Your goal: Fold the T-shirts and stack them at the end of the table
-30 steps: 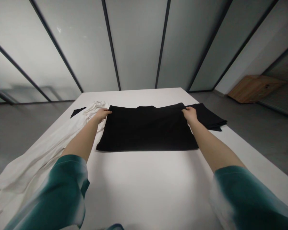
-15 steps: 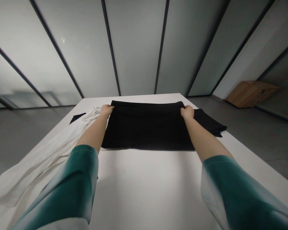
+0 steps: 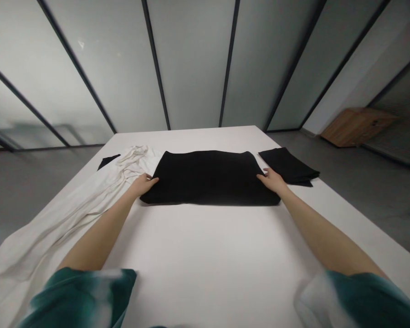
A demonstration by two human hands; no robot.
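A black folded cloth [image 3: 210, 177] lies flat across the middle of the table, its wide front edge toward me. At its left side is my left hand [image 3: 144, 184], thumb and fingers apart, touching the edge of the fabric. My right hand [image 3: 272, 179] rests at the opposite side with its fingers spread and the thumb on the black cloth. Neither hand grips the fabric. The undersides of both hands are hidden.
A long crumpled white cloth [image 3: 71, 214] runs along the left side of the white table [image 3: 212, 255]. Beyond it lies a small dark piece of fabric [image 3: 108, 161]. Folded black fabric [image 3: 290, 166] is stacked at the right edge. A wooden cabinet [image 3: 358, 126] stands on the floor.
Both hands have let go of the far corners and moved back toward me along the cloth's sides. The cloth's far edge has come down onto the table.
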